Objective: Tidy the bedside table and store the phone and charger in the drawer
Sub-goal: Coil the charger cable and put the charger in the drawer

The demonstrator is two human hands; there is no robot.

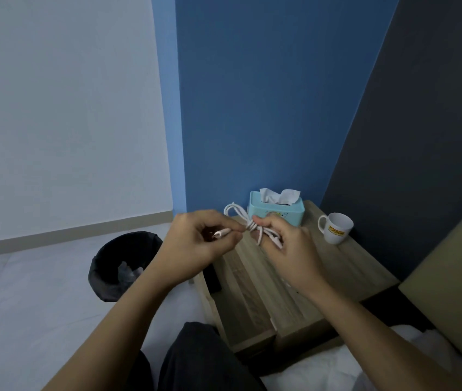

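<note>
A white charger cable [235,211] is bundled into loops and held in the air above the wooden bedside table [252,280]. My right hand [286,244] grips the bundle at its wrapped middle. My left hand [193,241] pinches the cable's free end with its plug, pulled out to the left. A dark object, perhaps the phone [213,277], shows at the table's left edge below my left wrist, mostly hidden. The drawer front [249,331] faces me; I cannot tell whether it is ajar.
A teal tissue box [276,211] stands at the back of the table against the blue wall. A white mug [337,228] sits at the back right. A black waste bin [122,266] stands on the floor to the left. A bed edge lies at the right.
</note>
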